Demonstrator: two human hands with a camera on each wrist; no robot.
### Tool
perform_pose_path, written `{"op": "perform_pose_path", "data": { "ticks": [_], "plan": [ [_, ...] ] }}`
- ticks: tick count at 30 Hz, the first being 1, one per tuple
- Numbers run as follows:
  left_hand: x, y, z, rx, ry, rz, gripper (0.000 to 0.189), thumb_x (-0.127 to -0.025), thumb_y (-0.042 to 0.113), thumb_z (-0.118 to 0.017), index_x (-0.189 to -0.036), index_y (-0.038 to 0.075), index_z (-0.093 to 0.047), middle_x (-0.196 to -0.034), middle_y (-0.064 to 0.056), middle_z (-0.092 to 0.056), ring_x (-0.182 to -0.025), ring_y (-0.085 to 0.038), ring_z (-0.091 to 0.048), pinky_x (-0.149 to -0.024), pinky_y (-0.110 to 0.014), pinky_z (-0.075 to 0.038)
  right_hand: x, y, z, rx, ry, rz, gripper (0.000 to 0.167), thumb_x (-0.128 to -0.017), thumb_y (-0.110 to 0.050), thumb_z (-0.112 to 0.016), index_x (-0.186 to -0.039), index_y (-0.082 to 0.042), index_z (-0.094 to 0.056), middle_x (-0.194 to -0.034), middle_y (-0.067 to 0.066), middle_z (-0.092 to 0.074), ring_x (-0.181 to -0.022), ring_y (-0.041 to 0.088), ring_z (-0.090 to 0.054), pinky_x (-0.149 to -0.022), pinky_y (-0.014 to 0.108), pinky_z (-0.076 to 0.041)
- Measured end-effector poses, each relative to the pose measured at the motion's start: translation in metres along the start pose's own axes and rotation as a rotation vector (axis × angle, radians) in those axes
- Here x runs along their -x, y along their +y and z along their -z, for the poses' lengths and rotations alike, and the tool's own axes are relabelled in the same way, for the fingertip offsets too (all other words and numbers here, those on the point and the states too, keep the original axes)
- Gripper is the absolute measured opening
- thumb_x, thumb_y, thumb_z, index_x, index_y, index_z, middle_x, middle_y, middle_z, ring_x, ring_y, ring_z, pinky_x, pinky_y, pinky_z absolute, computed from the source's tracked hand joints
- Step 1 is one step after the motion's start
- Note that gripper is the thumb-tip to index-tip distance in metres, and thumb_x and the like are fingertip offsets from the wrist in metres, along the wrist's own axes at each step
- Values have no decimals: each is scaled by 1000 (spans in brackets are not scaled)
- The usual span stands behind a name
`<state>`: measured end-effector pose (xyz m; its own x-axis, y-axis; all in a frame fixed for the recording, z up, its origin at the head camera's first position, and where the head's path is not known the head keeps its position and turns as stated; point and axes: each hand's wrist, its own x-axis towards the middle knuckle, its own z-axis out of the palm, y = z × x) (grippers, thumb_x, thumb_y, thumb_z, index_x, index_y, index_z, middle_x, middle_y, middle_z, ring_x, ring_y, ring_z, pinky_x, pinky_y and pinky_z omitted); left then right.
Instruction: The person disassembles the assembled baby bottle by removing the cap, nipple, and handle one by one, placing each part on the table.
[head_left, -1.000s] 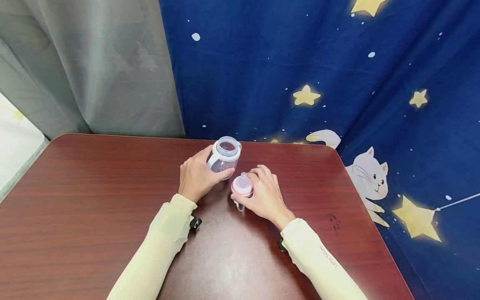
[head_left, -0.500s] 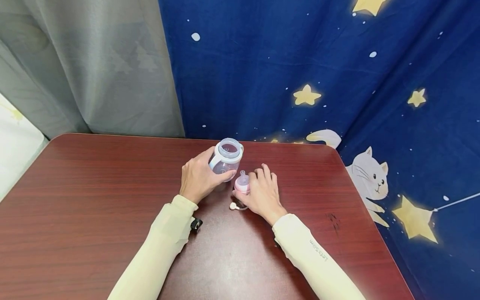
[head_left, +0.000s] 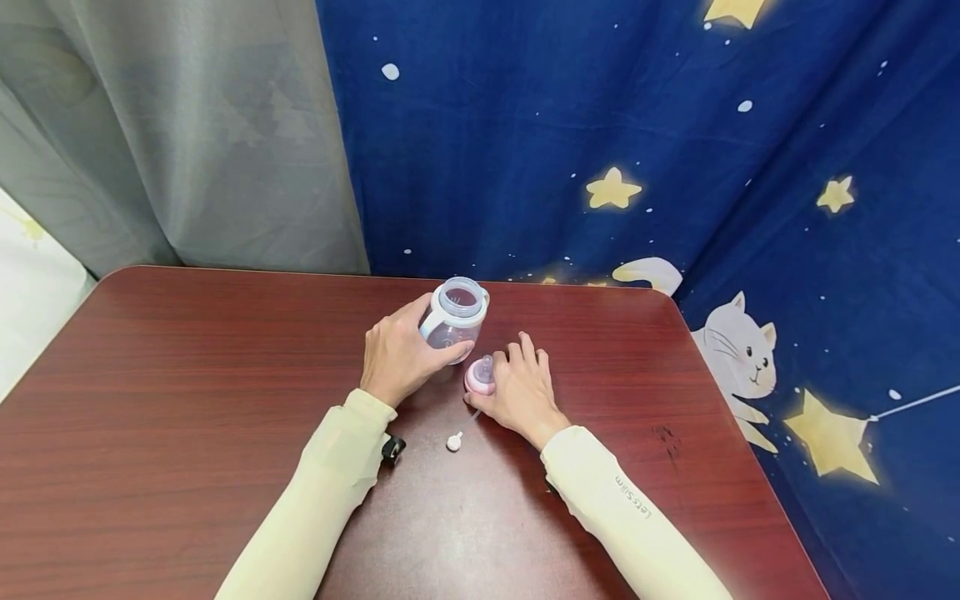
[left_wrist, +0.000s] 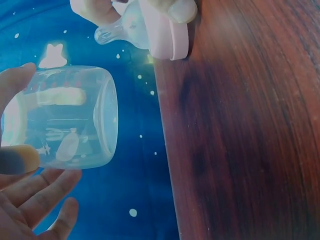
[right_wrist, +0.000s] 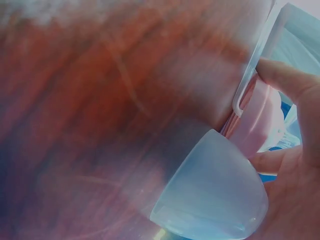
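Note:
My left hand (head_left: 397, 350) grips a clear baby bottle (head_left: 450, 335), its white side handles near the top and its mouth open. Fingers and thumb wrap round its body in the left wrist view. Just to the right, my right hand (head_left: 523, 392) pinches a pink bottle collar (head_left: 476, 382) fitted with a clear teat (left_wrist: 132, 27). From the collar a thin straw (right_wrist: 257, 52) trails toward me, ending in a white weighted tip (head_left: 454, 442). A translucent dome-shaped cap (right_wrist: 215, 187) shows beside the right palm; whether the hand holds it I cannot tell. Bottle and collar stand apart.
Both hands work over a reddish-brown wooden table (head_left: 225, 433). Behind its far edge hang a blue star-patterned curtain (head_left: 510, 142) and a grey curtain (head_left: 225, 167). Dark marks (head_left: 664, 442) lie on the tabletop at right.
The right hand has shifted slightly left and tilted the collar, so the straw and its white tip now swing out toward me. The left hand with the bottle has drifted slightly right.

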<state>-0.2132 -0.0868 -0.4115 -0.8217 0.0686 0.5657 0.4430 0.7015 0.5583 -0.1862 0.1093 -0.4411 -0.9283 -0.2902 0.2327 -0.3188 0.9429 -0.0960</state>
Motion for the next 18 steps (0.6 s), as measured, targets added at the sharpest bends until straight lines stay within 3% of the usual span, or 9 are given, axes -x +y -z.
{"op": "perform_pose_path", "data": {
  "ticks": [12, 18],
  "plan": [
    [1, 2, 0, 5, -5, -2, 73, -66, 59, -83, -124, 18, -66, -100, -1, -73, -77, -22, -66, -60, -42, -49, 1, -1, 1, -18, -47, -32, 69, -72, -59, -79, -109, -1, -69, -114, 15, -59, -135, 37, -35, -101, 52, -32],
    [1, 3, 0, 10, -2, -9, 73, -66, 58, -84, -124, 17, -66, -101, -2, -73, -77, -22, -67, -60, -42, -50, -1, 3, 10, -63, -55, -70, 79, -70, -66, -77, -116, -3, -67, -120, 15, -57, -139, 37, -32, -103, 54, -32]
  ]
}}
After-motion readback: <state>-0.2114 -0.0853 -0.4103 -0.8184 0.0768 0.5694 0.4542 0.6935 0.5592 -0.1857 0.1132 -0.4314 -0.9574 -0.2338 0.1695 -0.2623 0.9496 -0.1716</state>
